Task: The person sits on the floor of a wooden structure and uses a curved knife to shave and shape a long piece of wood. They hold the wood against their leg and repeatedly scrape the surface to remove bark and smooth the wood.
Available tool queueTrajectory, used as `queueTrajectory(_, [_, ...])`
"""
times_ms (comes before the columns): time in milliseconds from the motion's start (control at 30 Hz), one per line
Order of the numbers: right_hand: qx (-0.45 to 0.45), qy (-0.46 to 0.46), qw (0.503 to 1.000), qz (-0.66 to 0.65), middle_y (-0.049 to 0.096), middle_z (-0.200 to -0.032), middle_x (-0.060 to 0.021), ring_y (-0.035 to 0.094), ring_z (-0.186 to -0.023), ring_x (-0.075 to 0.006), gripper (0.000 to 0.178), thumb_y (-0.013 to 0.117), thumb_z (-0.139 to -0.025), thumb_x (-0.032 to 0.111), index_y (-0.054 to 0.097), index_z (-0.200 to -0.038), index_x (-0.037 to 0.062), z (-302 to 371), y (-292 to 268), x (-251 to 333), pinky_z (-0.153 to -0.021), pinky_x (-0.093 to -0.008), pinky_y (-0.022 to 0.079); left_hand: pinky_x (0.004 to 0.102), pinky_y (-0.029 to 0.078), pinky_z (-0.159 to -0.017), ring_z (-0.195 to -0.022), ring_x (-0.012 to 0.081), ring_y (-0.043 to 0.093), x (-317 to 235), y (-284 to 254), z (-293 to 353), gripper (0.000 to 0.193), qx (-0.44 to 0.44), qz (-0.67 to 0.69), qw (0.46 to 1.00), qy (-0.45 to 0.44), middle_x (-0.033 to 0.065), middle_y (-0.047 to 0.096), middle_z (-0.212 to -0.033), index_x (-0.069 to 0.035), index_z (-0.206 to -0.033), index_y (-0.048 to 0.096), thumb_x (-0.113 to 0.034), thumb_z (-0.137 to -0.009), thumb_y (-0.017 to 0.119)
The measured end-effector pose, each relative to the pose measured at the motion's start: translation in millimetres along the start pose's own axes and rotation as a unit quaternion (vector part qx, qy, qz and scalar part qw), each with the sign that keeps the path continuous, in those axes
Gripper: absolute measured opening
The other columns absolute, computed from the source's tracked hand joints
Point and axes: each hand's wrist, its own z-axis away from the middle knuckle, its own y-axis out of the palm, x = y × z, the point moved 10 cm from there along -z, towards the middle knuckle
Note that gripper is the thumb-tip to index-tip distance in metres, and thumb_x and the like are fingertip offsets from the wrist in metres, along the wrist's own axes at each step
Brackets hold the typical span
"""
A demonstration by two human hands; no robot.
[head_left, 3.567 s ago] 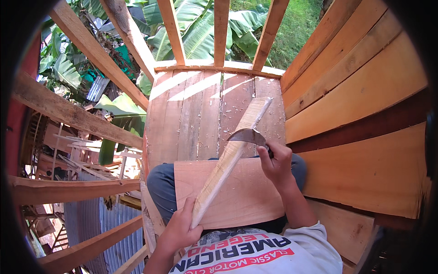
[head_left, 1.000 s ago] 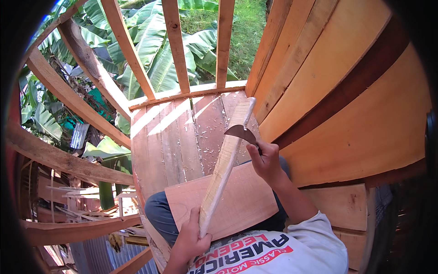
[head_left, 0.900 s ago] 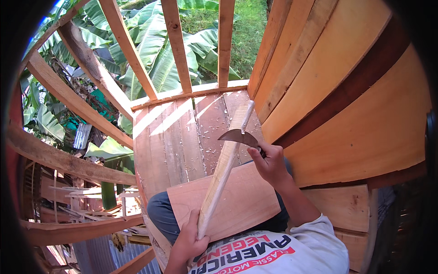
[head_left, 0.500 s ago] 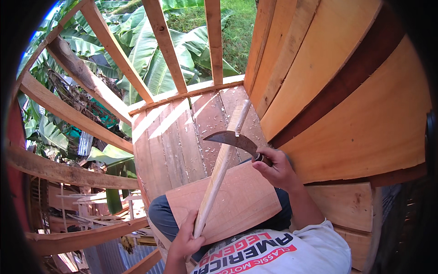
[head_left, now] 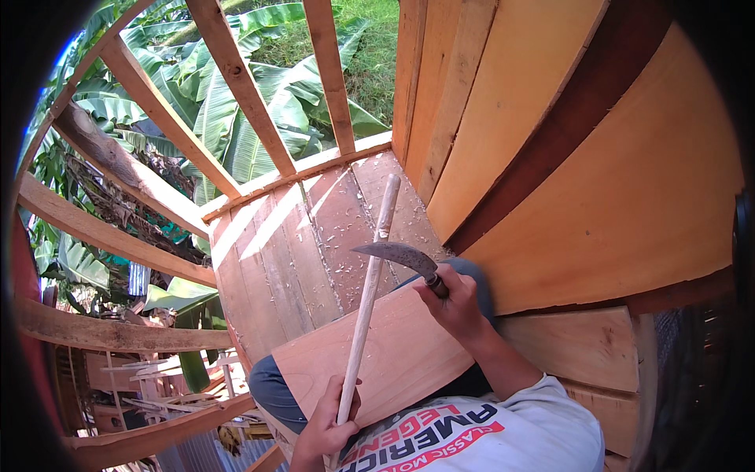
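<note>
Left hand (head_left: 326, 421), bottom centre, grips the stick (head_left: 367, 293). Right hand (head_left: 456, 303) holds the knife (head_left: 393, 255), blade touching the stick at mid-frame

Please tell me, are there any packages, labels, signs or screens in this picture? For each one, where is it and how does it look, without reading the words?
Printed lettering on the person's pale grey shirt: at the lower edge, on the chest below the flat wooden board on the lap; bold black and red letters with a red band, seen upside down.
No packages, signs or screens are in view.
</note>
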Motion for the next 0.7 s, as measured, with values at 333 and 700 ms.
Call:
queueTrajectory(333, [0.236, 0.176, 0.936, -0.195, 0.038, -0.055, -0.0006, 0.034, -0.052, -0.0077, 0.023, 0.071, -0.087, 0.022, 0.061, -0.089, 0.0009, 4, 17, -15, -0.049, -0.0265, 0.03, 0.032, 0.044, -0.073, -0.077, 0.0289, 0.051, -5, -27, 5, 0.067, -0.099, -0.205, 0.974, 0.012, 0.0181, 0.05, -0.083, 0.002, -0.125, 0.042, -0.006, -0.059, 0.054])
queueTrajectory(700, [0.172, 0.204, 0.953, -0.14, 0.036, -0.051, 0.0022, 0.032, -0.051, -0.0059, 0.028, 0.072, -0.084, 0.022, 0.059, -0.075, -0.0006, 0, 21, -10, -0.046, -0.028, 0.028, 0.0277, 0.04, -0.063, -0.072, 0.0195, 0.048, 3, -21, 6, 0.069, -0.068, -0.145, 0.987, 0.003, 0.0104, 0.046, -0.08, 0.001, -0.128, 0.041, -0.005, -0.061, 0.054])
